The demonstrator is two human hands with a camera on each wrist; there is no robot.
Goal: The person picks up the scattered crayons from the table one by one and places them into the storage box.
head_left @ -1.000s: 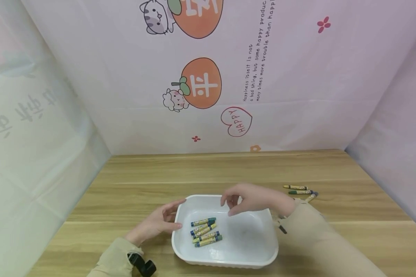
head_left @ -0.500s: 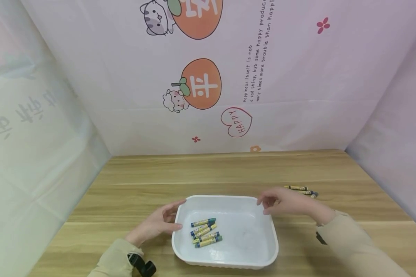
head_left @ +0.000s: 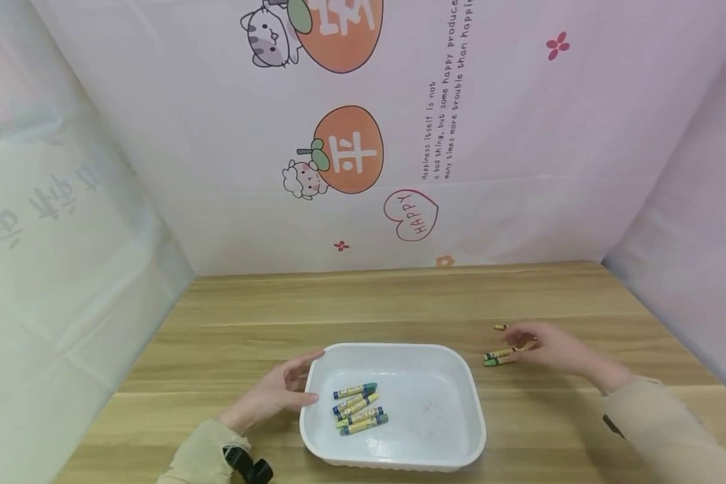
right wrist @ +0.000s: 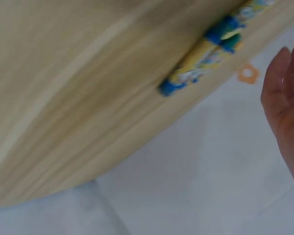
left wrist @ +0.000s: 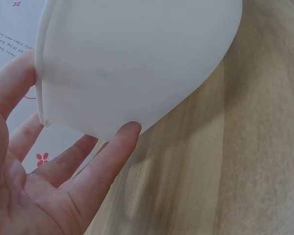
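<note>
- Touching a white tub's left side, lower centre of the frame, with the left hand spread wide.
- Have the right hand bent over crayons on the table, right of centre; cannot tell whether gripping any.
- Can see five more crayons in the tub.

loose beige sleeves, chunky black device on the left one

A white rectangular tray with rounded corners sits upright at bottom centre, the left hand touching its left side. Five yellow-wrapped crayons lie slanting together in the tray's left half; more crayons, right of centre, are partly hidden by the right hand.
</note>
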